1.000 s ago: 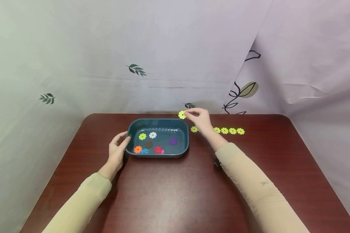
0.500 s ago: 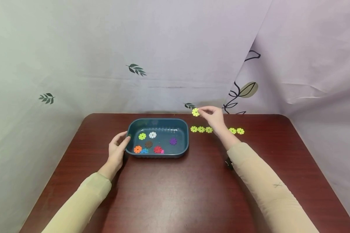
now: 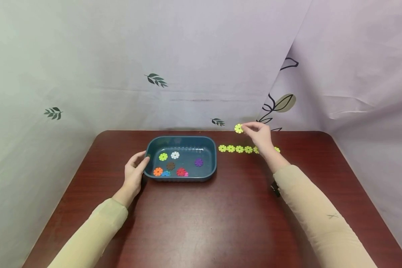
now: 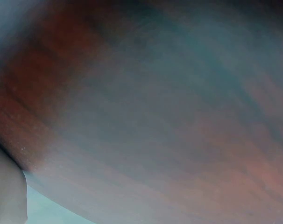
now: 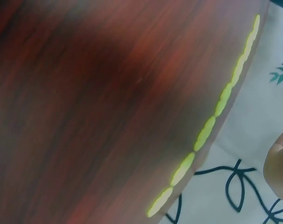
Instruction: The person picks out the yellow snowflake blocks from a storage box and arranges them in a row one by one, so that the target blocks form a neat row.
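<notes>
My right hand pinches a yellow flower-shaped disc by its edge, raised above the far side of the table. Beneath and in front of it runs a row of yellow discs, partly covered by the hand and wrist; the right wrist view shows this row along the table's edge. At the left end of a dark blue tray, my left hand grips the rim, thumb on top. Inside lie loose discs: yellow-green, white, brown, purple, orange, blue, red and pink.
The dark red wooden table ends at a far edge close behind the tray and the row. Pale cloth with leaf prints hangs behind and at both sides. A small black object shows under the right sleeve. The left wrist view is mostly blurred.
My right hand has moved rightward with the yellow disc, from beside the tray's far right corner to above the row. The left hand and tray have stayed in place.
</notes>
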The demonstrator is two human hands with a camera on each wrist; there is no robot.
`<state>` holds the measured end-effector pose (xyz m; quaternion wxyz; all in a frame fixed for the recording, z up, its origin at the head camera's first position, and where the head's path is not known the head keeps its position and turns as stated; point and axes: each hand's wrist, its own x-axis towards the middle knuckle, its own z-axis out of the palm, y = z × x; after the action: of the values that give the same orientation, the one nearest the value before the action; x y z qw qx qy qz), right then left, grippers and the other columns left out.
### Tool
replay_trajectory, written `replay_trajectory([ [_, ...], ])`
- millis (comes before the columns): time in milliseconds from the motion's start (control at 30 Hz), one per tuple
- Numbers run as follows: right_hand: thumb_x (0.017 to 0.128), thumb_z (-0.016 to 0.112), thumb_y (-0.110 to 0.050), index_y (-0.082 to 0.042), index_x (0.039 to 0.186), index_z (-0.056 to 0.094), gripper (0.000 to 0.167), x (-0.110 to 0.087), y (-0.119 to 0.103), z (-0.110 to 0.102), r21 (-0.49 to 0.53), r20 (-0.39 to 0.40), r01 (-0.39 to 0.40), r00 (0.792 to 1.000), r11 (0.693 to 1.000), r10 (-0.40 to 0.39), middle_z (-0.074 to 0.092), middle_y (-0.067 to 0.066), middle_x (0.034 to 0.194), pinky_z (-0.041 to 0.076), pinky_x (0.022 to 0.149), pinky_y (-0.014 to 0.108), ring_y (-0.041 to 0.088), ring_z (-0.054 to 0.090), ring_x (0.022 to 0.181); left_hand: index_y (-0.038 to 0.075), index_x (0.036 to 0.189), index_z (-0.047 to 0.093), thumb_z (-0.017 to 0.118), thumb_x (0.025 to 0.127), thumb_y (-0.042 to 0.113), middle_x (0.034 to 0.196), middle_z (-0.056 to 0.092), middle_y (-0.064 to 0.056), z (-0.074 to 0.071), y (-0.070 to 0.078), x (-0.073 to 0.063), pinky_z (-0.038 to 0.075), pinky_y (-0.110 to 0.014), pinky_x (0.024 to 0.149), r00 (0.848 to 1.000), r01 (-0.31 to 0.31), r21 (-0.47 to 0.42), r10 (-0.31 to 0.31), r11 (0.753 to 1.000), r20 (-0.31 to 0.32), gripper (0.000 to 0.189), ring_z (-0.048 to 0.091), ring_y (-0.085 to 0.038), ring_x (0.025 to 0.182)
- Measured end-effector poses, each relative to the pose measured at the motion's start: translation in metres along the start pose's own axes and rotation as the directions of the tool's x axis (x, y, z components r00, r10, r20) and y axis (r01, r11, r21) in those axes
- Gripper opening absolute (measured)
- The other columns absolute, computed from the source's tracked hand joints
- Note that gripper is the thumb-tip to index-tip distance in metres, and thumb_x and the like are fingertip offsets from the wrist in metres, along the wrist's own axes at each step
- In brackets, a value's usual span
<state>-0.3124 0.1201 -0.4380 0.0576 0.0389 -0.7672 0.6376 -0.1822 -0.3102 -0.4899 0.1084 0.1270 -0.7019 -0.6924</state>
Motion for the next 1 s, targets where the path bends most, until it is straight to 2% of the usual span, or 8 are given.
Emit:
replay_trajectory([
  [167,0.100,0.076,-0.016,0.010,0.120,0.074,0.034,-0.003,0.004,-0.014,-0.026,-0.010,-0.013,1.000,1.000,0.013,0.071,-0.023,0.087,0.061,0.084,0.024,0.001,0.068,0.079,-0.002,0.143,0.059,0.063,0.108,0.015,0.110,0.067,0.017,0.000,0.001,0.000,0.055,-0.012,0.084,1.000,0.000,0.005,0.000,1.000,0.002,0.039,0.064,-0.003,0.101],
  [567,0.101,0.074,-0.018,0.015,0.124,0.071,0.040,-0.008,0.012,-0.043,-0.039,-0.066,-0.037,0.997,0.999,0.034,0.071,-0.029,0.086,0.059,0.078,0.016,0.000,0.070,0.077,-0.001,0.139,0.063,0.066,0.106,0.014,0.109,0.069,0.017,-0.001,0.003,-0.001,0.056,-0.013,0.084,0.999,-0.032,-0.011,0.032,0.999,0.000,0.036,0.065,-0.003,0.101],
  [800,0.101,0.073,-0.016,0.014,0.126,0.069,0.040,-0.011,0.014,-0.059,-0.057,-0.094,-0.089,0.992,0.994,0.083,0.069,-0.029,0.083,0.057,0.078,0.014,-0.002,0.070,0.077,-0.003,0.141,0.060,0.064,0.107,0.013,0.109,0.069,0.017,0.000,0.002,0.000,0.056,-0.013,0.084,1.000,-0.015,-0.008,0.015,1.000,-0.001,0.038,0.065,-0.004,0.101],
  [1000,0.101,0.072,-0.012,0.017,0.126,0.067,0.039,-0.017,0.014,-0.071,-0.080,-0.109,-0.104,0.989,0.991,0.095,0.068,-0.030,0.080,0.055,0.075,0.012,-0.006,0.069,0.073,-0.003,0.143,0.059,0.063,0.108,0.014,0.111,0.069,0.015,0.000,0.002,-0.001,0.055,-0.013,0.084,1.000,-0.006,-0.006,0.006,1.000,0.009,0.040,0.065,-0.005,0.101],
])
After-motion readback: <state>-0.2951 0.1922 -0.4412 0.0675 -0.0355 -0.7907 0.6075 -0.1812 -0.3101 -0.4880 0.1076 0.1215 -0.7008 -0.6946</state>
